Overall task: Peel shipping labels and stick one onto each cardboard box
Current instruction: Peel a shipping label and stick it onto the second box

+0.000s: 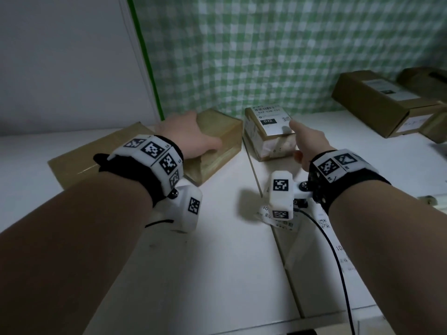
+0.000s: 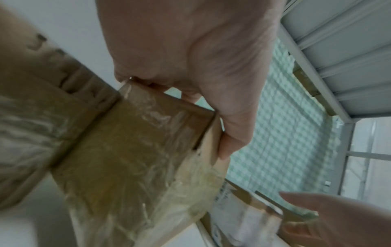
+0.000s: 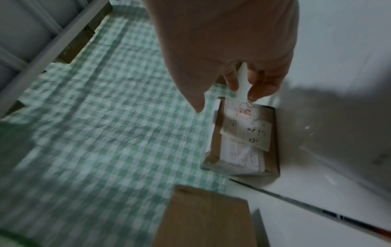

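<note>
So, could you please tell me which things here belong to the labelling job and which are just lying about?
Part of the job:
- taped box, held by the left hand
- labelled box, right hand reaching at it
- label strip
- boxes at far right

Lying about:
- flat cardboard sheet
- checked cloth

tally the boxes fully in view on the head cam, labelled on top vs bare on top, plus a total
Labelled on top: 2, the small box and the long box.
Bare on top: 2, the taped box and the flat box.
Total: 4.
Boxes cut off at the right edge are not counted.
</note>
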